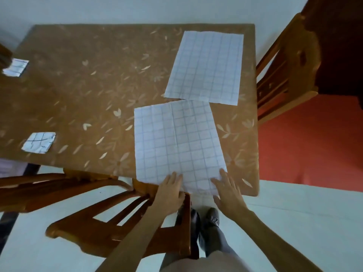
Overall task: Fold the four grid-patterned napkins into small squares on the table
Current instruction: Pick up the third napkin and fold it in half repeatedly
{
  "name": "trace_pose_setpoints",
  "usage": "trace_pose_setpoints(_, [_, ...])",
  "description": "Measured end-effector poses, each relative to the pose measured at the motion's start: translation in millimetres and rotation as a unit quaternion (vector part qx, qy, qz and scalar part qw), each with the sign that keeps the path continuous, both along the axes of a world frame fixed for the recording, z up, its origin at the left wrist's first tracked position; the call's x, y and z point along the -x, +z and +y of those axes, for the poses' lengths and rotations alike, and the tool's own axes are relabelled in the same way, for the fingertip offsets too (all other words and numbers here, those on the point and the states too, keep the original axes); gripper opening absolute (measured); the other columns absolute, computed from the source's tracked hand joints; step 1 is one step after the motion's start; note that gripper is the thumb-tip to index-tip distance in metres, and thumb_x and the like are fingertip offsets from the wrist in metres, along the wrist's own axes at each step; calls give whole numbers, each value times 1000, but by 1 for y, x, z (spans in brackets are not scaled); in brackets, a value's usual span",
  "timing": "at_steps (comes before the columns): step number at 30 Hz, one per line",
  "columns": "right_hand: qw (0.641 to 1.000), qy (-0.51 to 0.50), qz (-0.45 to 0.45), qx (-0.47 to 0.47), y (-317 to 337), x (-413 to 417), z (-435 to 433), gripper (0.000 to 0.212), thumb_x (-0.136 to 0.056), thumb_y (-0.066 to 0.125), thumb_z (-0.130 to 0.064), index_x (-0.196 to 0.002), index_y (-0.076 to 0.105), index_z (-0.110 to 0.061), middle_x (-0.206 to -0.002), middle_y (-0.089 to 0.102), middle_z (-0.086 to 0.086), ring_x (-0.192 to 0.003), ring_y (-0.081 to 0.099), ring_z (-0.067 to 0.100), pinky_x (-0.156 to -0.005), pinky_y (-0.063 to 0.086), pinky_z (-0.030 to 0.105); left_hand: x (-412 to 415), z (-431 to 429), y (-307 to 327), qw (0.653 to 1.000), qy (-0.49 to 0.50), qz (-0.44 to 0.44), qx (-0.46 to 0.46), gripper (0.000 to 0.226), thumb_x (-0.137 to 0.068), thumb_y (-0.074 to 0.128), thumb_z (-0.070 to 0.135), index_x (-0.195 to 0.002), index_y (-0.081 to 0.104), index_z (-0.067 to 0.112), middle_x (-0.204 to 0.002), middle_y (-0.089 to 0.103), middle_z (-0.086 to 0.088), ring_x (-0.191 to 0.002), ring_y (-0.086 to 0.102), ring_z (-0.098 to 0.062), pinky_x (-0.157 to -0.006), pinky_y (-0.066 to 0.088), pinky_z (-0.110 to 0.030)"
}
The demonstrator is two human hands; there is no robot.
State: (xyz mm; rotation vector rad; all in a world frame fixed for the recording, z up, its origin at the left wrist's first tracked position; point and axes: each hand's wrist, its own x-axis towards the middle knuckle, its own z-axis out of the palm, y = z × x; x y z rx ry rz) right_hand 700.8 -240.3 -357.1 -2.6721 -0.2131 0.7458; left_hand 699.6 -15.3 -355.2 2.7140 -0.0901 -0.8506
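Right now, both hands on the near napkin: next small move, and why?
Probably lift the near edge and fold it away to the far edge, halving the sheet. The near napkin lies fully open and flat, with the left hand and right hand flat on its near corners. Two folded squares already sit at the left; the far napkin is untouched.

You've got a brown surface (78,91) with a pale flower print. Two open napkins lie flat on its right side: the far napkin (206,65) and the near napkin (176,142), which hangs a bit over your edge. Two folded squares sit on the left, near square (38,142) and far square (16,67).
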Motion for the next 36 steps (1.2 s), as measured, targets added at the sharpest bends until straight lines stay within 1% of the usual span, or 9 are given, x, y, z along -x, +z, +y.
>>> trace_pose_setpoints(3, [994,-94,-32,-44,-3,-8,1,43,-93,63,-24,-135,53,-18,-154,28,14,-133,41,34,-107,43,44,3,6,-14,998,44,-43,14,53,-102,49,30,-153,35,20,-164,27,-8,-153,23,-28,-123,22,-40])
trace_pose_setpoints(7, [979,-175,-40,-94,-6,-22,5,48,-86,71,-9,-130,53,-4,-135,43,20,-115,52,36,-95,52,44,6,24,-27,982,125,-135,-47,39,-96,62,25,-134,55,18,-155,37,-22,-148,32,-41,-117,37,-54])
trace_pose_setpoints(11, [959,-247,7,-139,-1,-30,7,59,-84,72,-1,-135,41,-3,-135,36,17,-95,56,24,-82,56,32,5,51,-31,956,265,-105,-75,53,-90,68,32,-136,45,19,-153,31,-29,-140,36,-48,-106,46,-60])
trace_pose_setpoints(17, [923,-327,66,-192,-4,-37,10,60,-82,75,-5,-133,44,-11,-133,37,9,-82,62,18,-66,53,21,16,69,-34,977,204,-34,-60,75,-97,55,50,-160,19,30,-167,-2,-24,-155,2,-43,-121,23,-53])
trace_pose_setpoints(24, [892,-342,130,-265,-5,-48,18,58,-79,81,-17,-128,50,-15,-114,66,-1,-92,65,14,-77,50,29,14,59,-28,969,216,-116,-1,35,-96,60,39,-129,63,26,-143,55,-13,-139,44,-34,-113,40,-49])
trace_pose_setpoints(27, [889,-355,143,-250,-8,-54,19,50,-79,82,-30,-119,60,-12,-107,71,1,-96,67,20,-82,51,33,8,52,-17,937,309,-147,72,32,-96,61,36,-122,63,18,-107,69,0,-106,64,-22,-92,54,-43])
trace_pose_setpoints(30, [899,-330,161,-239,-5,-59,14,23,-84,78,-29,-101,71,-14,-93,73,1,-88,68,20,-84,55,36,-8,52,-5,867,464,-74,165,50,-97,64,39,-134,49,8,-101,67,0,-92,66,-18,-79,55,-33])
trace_pose_setpoints(32, [912,-308,142,-232,-2,-62,9,11,-87,74,-29,-84,73,-18,-81,73,0,-80,67,19,-81,55,38,-17,60,-4,843,502,-26,193,46,-92,69,42,-120,58,7,-98,71,-3,-95,68,-23,-79,53,-33])
trace_pose_setpoints(36, [918,-310,121,-219,8,-66,-2,31,-91,68,-36,-72,70,-11,-68,69,10,-70,62,21,-69,45,31,-30,68,4,828,511,63,224,29,-92,70,41,-81,67,14,-78,67,-1,-82,64,-21,-77,52,-33])
